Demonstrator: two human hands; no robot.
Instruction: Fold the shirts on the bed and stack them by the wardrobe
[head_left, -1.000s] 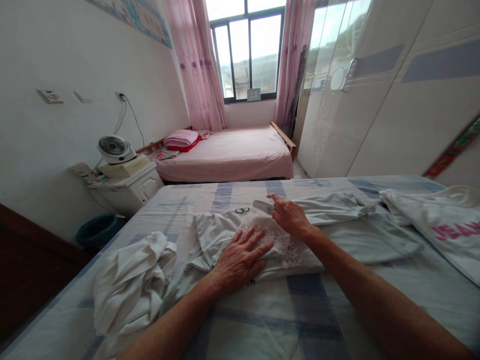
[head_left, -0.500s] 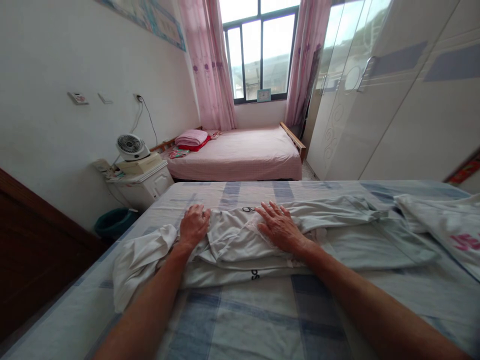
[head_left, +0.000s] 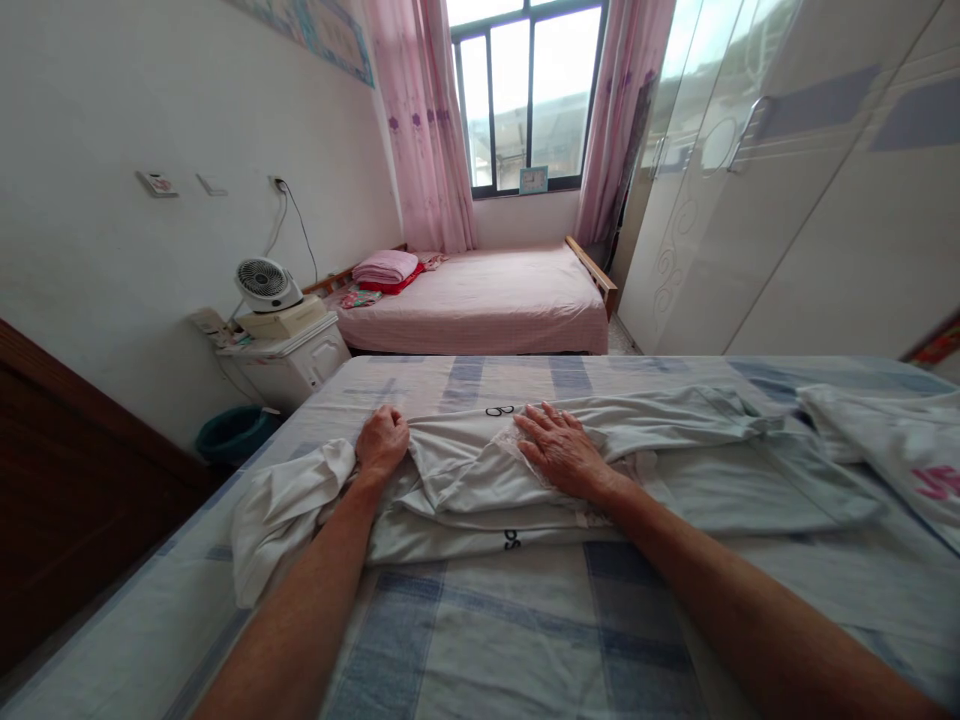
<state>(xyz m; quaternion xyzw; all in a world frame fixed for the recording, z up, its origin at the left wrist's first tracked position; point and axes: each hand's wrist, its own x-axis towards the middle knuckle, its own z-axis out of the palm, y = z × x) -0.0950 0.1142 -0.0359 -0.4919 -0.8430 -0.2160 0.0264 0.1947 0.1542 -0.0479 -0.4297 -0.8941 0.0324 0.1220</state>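
Note:
A pale grey-green garment [head_left: 465, 490] with black lettering and a lace patch lies stretched sideways across the bed, wrinkled in the middle. My left hand [head_left: 382, 440] is closed in a fist on its upper edge toward the left, the cloth pulled into creases beside it. Flat on the garment's middle, next to the lace, rests my right hand [head_left: 559, 450] with fingers spread. Left of my left wrist, a whitish bunched part of cloth [head_left: 289, 510] lies in folds; whether it belongs to the same garment I cannot tell.
Under everything is a blue-and-white checked bedsheet [head_left: 510, 640]. A white garment with pink letters [head_left: 900, 440] lies at the right. Beyond stand a pink bed [head_left: 487, 300], a white wardrobe [head_left: 810, 230] and a nightstand [head_left: 300, 365] holding a fan [head_left: 266, 283]. A bin [head_left: 238, 432] sits on the left.
My left hand's fingers have curled tighter into a fist, and the cloth beside it looks tauter. My right hand stays flat on the garment. The view has shifted slightly.

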